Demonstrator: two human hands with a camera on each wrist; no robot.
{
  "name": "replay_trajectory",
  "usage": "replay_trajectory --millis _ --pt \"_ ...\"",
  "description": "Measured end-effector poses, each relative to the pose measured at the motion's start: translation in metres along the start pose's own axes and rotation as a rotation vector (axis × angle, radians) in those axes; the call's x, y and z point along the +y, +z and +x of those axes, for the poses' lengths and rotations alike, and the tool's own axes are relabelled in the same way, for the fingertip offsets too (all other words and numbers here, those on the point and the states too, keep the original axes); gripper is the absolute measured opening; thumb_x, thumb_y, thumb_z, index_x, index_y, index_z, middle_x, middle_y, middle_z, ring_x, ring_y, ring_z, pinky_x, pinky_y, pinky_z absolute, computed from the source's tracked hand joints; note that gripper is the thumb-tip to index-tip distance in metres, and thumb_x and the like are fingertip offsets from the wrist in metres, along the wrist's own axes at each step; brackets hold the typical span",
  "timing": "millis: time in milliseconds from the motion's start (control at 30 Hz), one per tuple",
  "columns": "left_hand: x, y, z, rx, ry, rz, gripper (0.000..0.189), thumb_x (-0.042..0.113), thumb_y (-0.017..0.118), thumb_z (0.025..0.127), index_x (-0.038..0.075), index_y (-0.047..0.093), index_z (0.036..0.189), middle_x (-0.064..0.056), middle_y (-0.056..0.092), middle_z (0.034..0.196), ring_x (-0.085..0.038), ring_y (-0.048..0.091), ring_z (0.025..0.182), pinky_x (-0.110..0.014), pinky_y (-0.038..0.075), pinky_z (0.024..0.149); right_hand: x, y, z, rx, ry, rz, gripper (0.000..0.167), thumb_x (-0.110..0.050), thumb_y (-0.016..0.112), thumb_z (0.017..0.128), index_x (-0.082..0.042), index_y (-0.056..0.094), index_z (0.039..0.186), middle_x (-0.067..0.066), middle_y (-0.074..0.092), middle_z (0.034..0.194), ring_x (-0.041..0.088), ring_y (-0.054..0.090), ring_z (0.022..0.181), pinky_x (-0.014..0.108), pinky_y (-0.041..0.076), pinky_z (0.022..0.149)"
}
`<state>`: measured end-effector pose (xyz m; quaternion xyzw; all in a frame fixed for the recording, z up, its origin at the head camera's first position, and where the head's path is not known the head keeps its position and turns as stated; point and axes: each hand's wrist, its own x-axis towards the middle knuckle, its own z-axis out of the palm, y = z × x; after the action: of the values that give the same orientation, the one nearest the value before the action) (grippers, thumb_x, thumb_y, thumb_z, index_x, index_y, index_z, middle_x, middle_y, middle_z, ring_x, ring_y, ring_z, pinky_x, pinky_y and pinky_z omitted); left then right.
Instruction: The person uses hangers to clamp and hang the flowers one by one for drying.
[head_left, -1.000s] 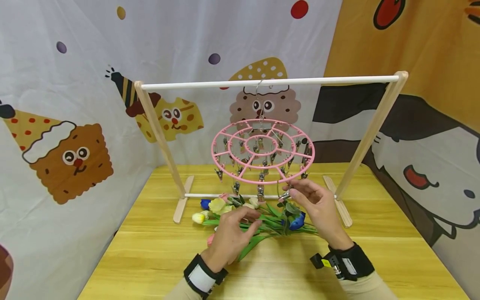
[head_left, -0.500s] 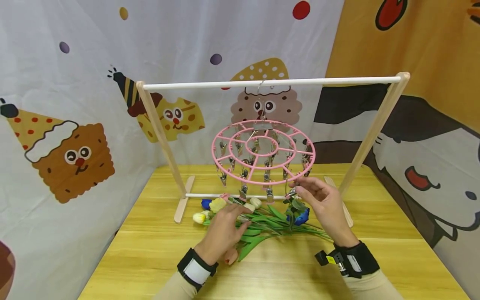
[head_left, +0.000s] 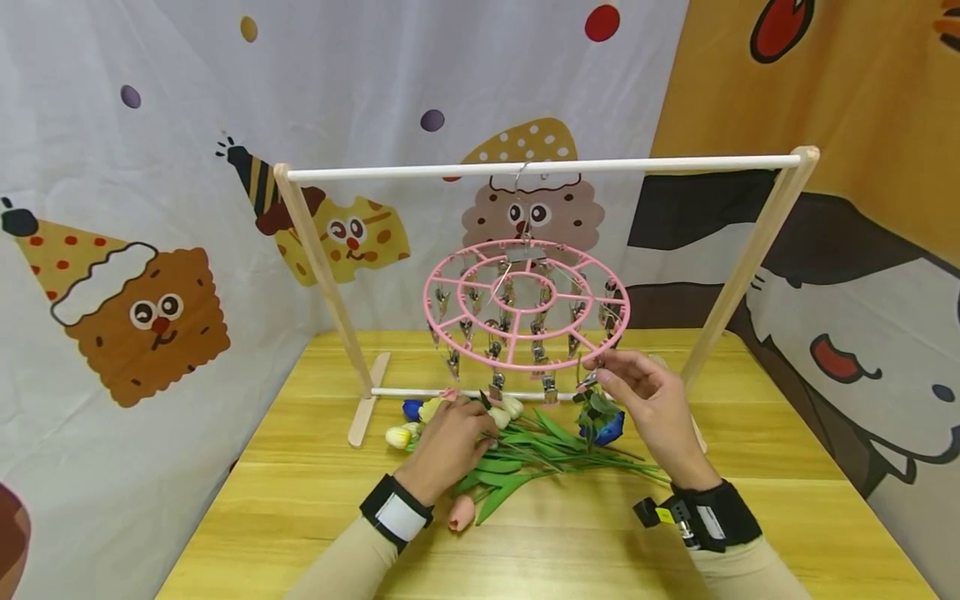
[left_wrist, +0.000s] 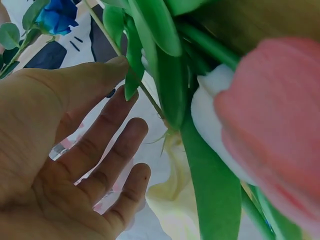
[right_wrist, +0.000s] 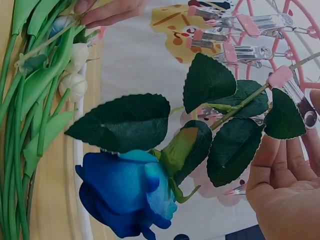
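Note:
My right hand [head_left: 647, 398] pinches a metal clip [right_wrist: 296, 95] at the near right of the pink round clip hanger [head_left: 517, 365]. The clip's pink-tipped mouth is on the stem of a blue rose [right_wrist: 127, 192], which hangs bloom down with dark green leaves. My left hand [head_left: 452, 442] is over the bunch of artificial flowers [head_left: 536, 454] on the table. In the left wrist view its thumb and forefinger are close to a thin stem [left_wrist: 150, 100], slightly apart, with the other fingers extended. A cream flower [left_wrist: 175, 195] and a pink tulip [left_wrist: 275, 130] are beside it.
The hanger is hooked on the white rod [head_left: 420, 171] of a wooden stand [head_left: 315, 258]. Several clips [head_left: 550, 389] dangle under it. A pink tulip [head_left: 462, 512] lies at the front of the bunch on the wooden table [head_left: 570, 542]. A printed curtain [head_left: 360, 92] is behind.
My left hand has moved left and back over the blooms, uncovering the pink tulip in front. My right hand stays at the clip, shifting slightly right, as the hanger turns a little.

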<state>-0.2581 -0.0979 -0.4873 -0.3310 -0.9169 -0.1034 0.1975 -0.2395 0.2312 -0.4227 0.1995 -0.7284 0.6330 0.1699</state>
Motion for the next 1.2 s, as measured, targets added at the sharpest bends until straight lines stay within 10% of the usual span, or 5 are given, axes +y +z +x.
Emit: replay_trajectory --millis 900,1200 --pt "-0.008 0.000 0.001 0.045 0.043 0.098 0.008 0.023 0.090 0.105 0.027 0.084 0.104 0.008 0.082 0.105 -0.017 0.077 0.105 -0.046 0.066 0.109 0.003 -0.011 -0.003 0.057 0.007 0.047 0.039 0.002 0.070 0.115 0.009 0.067 0.153 -0.001 0.083 0.142 0.007 0.080 0.127 0.019 0.066 0.108" --pt "-0.009 -0.006 -0.003 0.118 0.061 0.048 0.012 0.017 0.089 0.106 0.028 0.085 0.110 0.007 0.084 0.105 -0.016 0.079 0.104 -0.044 0.067 0.106 0.004 -0.015 -0.020 0.159 -0.065 -0.085 0.037 0.007 0.070 0.113 0.007 0.071 0.149 -0.005 0.082 0.139 0.005 0.079 0.124 0.014 0.065 0.102"
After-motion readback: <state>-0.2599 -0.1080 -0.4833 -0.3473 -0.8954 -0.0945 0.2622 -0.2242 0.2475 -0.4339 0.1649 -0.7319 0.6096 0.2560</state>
